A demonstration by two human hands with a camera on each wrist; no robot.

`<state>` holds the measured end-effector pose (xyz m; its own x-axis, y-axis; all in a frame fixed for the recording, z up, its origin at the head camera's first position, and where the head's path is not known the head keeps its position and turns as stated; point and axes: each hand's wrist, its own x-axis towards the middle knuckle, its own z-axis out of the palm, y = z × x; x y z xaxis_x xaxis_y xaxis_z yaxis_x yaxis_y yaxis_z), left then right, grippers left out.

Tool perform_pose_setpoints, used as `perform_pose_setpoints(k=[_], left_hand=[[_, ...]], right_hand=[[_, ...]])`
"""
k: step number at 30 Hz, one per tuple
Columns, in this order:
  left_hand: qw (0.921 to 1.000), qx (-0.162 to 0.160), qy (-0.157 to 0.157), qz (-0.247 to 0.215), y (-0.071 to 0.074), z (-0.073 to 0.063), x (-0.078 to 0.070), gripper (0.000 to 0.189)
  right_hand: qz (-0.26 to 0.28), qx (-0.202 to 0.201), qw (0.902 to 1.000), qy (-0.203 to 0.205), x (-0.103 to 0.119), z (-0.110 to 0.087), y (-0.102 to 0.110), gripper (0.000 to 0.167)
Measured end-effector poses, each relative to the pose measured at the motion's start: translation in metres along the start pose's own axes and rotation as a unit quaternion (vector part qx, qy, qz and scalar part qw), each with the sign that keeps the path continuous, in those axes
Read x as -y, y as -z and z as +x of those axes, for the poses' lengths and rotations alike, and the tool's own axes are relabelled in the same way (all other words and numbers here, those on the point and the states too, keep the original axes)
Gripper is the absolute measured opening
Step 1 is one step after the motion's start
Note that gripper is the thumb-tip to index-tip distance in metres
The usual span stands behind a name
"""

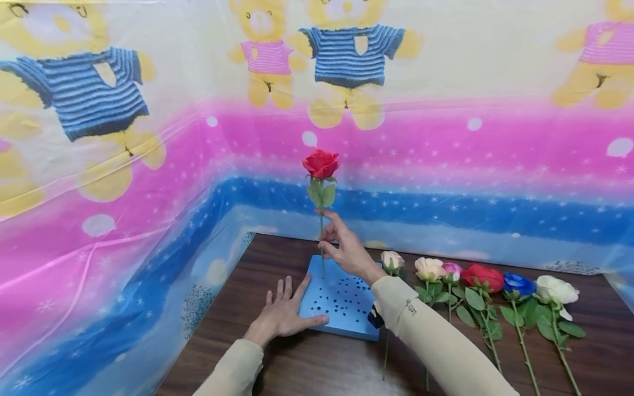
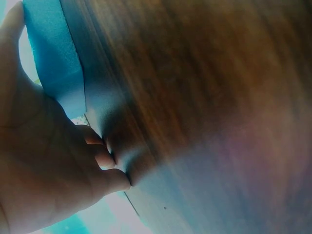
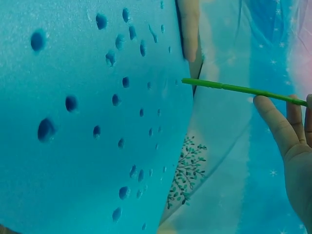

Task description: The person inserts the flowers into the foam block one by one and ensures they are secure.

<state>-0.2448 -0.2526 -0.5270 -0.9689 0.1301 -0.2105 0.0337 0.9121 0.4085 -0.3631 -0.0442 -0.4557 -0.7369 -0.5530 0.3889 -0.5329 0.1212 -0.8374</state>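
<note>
A red artificial rose [image 1: 321,164] stands nearly upright above the far left part of a blue foam board [image 1: 339,273] dotted with dark holes. My right hand [image 1: 349,250] pinches its green stem [image 3: 224,87] between thumb and fingers. In the right wrist view the stem's bare lower tip shows close to the board; I cannot tell whether it touches. My left hand [image 1: 282,313] spreads at the board's left side, thumb over the top and index finger along the edge. The left wrist view shows its other fingertips by the table.
To the right on the dark wooden table [image 1: 228,308] lie several artificial roses: cream [image 1: 430,268], pink [image 1: 452,270], red [image 1: 481,278], blue [image 1: 519,285] and white [image 1: 557,290]. A bear-printed cloth [image 1: 436,143] hangs behind and along the left. A small black object [image 1: 375,317] sits beneath the right wrist.
</note>
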Motion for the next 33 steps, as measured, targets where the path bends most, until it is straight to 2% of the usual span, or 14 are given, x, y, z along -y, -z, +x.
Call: perform_pose_setpoints(k=[23, 33], left_hand=[[1.0, -0.002, 0.005, 0.003, 0.001, 0.0, -0.001, 0.121], [1.0, -0.003, 0.006, 0.001, 0.001, -0.001, -0.002, 0.121]], right_hand=[[-0.005, 0.009, 0.9998, -0.014, -0.02, 0.001, -0.008, 0.081], [0.001, 0.013, 0.9993, -0.034, -0.017, -0.001, -0.007, 0.078]])
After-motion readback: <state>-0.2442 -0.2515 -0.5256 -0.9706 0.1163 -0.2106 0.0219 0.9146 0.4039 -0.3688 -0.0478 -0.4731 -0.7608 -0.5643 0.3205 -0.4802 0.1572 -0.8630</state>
